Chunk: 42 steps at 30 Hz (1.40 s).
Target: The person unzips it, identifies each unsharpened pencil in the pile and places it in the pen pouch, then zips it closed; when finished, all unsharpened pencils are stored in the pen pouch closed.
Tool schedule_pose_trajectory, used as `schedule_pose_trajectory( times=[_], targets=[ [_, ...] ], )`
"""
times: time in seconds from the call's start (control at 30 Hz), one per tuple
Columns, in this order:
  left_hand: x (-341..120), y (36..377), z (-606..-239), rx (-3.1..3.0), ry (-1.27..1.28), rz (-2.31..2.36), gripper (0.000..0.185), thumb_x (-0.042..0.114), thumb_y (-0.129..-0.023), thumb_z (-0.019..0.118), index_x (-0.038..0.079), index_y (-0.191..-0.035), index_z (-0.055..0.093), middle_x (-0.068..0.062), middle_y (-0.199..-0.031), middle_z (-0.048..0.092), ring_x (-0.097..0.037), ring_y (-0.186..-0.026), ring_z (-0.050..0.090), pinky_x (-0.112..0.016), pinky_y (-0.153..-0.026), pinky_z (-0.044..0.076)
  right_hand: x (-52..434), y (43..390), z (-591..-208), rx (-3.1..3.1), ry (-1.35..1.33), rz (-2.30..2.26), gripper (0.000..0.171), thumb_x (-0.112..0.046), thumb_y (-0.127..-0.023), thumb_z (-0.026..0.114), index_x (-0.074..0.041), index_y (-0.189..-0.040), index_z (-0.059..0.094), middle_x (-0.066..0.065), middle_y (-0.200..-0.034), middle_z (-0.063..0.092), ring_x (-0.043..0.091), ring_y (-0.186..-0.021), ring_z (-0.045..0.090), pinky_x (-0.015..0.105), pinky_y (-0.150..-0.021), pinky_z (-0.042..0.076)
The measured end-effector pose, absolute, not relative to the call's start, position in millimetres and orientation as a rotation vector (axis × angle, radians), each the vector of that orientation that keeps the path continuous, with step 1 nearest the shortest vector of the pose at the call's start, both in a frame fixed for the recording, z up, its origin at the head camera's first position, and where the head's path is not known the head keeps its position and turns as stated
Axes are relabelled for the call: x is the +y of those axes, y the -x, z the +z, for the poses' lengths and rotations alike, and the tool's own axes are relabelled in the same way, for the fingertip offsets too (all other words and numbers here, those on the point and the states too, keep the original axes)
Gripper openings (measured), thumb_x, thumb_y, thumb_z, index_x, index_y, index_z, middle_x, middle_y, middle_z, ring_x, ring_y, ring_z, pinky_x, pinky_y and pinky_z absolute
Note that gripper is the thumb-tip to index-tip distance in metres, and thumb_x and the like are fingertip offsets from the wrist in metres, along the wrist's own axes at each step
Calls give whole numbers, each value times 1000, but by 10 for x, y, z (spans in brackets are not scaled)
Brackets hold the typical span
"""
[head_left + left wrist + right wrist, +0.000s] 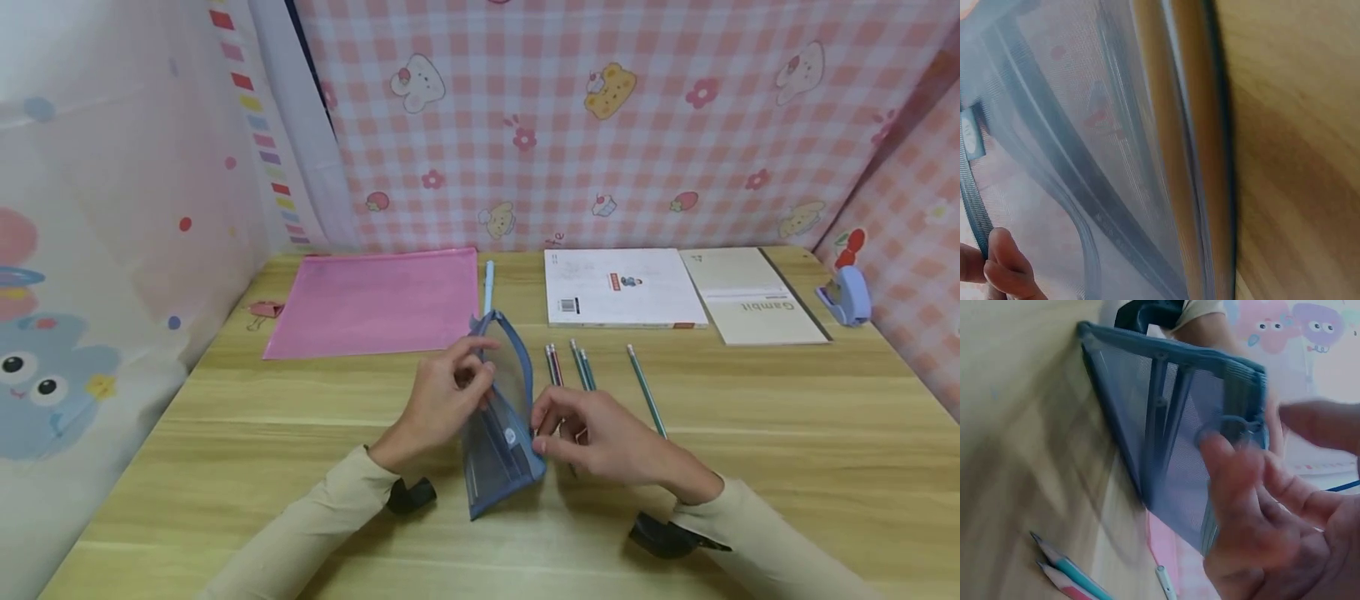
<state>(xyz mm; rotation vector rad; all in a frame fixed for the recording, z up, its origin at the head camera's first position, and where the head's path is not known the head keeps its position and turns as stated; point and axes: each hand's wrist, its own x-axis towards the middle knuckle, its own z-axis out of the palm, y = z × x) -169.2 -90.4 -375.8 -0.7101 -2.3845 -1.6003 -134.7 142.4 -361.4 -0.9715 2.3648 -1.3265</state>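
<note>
A blue mesh zipper pouch [498,454] stands tilted on the table between both hands, its zipped top gaping. My left hand [444,392] pinches its top edge between thumb and fingertips; the left wrist view shows the fingers [1007,262] at the zipper tape. At the pouch's right end, my right hand [600,437] has thumb and curled fingers on either side of the corner, by a small pull loop [1238,419]. Just past the right hand lie several pencils, with red ones [553,364] and green ones [581,364] close together. A single green pencil [647,390] lies farther right.
A pink zip folder [382,304] lies at the back left, with a pink binder clip [266,309] beside it. A light blue pen [488,286] lies behind the pouch. Farther right are a white book [622,287], a beige notebook [757,296] and a purple tape dispenser [847,296].
</note>
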Motion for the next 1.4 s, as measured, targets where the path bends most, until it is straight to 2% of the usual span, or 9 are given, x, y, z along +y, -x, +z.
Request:
schedule_pose_trajectory(
  times=[0.23,0.37,0.5,0.63,0.73,0.83,1.07,1.27,1.4],
  targets=[
    [-932,1701,-3743,-2403,689,-1584,29,1,-95,58,0,-123,64,-12,-70,71,-6,-53,60,-26,-50,54,1415,1327,-3634,2381,954,-1282,36,-22,-91,74,-7,-119,56,7,-104,65,2,-62,57,23,-58,52],
    [-942,1703,-3728,-2402,687,-1574,29,1,-95,58,0,-123,64,-12,-70,71,-7,-53,61,-25,-51,54,1425,1326,-3662,2240,940,-1350,42,-15,-89,75,-8,-125,54,13,-117,63,6,-68,65,27,-61,57],
    [-955,1714,-3725,-2390,692,-1561,29,0,-94,58,-1,-122,64,-12,-70,72,-8,-53,62,-25,-50,55,1418,1306,-3713,2142,949,-1449,54,-6,-86,75,-3,-132,46,15,-105,68,5,-66,65,28,-62,58],
    [-961,1730,-3726,-2381,710,-1533,27,0,-94,58,-1,-120,64,-12,-69,71,-6,-52,60,-24,-49,53,1380,1274,-3738,2224,959,-1501,45,-1,-87,71,1,-125,47,10,-87,69,1,-63,58,23,-57,52],
    [-962,1739,-3718,-2387,722,-1514,22,-1,-93,59,-1,-114,65,-11,-67,70,-4,-50,57,-23,-47,50,1352,1263,-3715,2324,968,-1505,28,1,-87,70,-1,-110,55,6,-82,68,1,-62,55,19,-54,46],
    [-958,1748,-3711,-2433,740,-1518,16,1,-94,59,-2,-109,64,-10,-67,68,-4,-52,55,-22,-47,48,1340,1264,-3687,2382,1007,-1503,20,1,-87,72,-4,-102,59,3,-80,67,0,-61,52,18,-52,43],
    [-988,1618,-3740,-2685,974,-1360,28,17,-98,63,3,-122,56,-4,-91,74,-1,-71,61,-19,-63,51,1286,1305,-3610,2349,1084,-1539,23,3,-87,72,-4,-105,60,5,-79,69,-1,-61,54,19,-51,47],
    [-1078,1279,-3703,-2676,1179,-1231,14,17,-94,65,10,-105,66,-2,-98,73,-6,-75,59,-22,-63,53,1255,1327,-3586,2270,1079,-1618,21,6,-89,67,3,-108,59,12,-85,68,2,-68,61,23,-55,55],
    [-1100,1088,-3701,-2552,1162,-826,25,37,-87,74,15,-95,64,4,-89,67,-7,-75,59,-21,-65,52,1199,1317,-3545,2235,1087,-1684,19,5,-91,65,2,-108,59,14,-89,65,2,-65,60,24,-53,55]
  ],
)
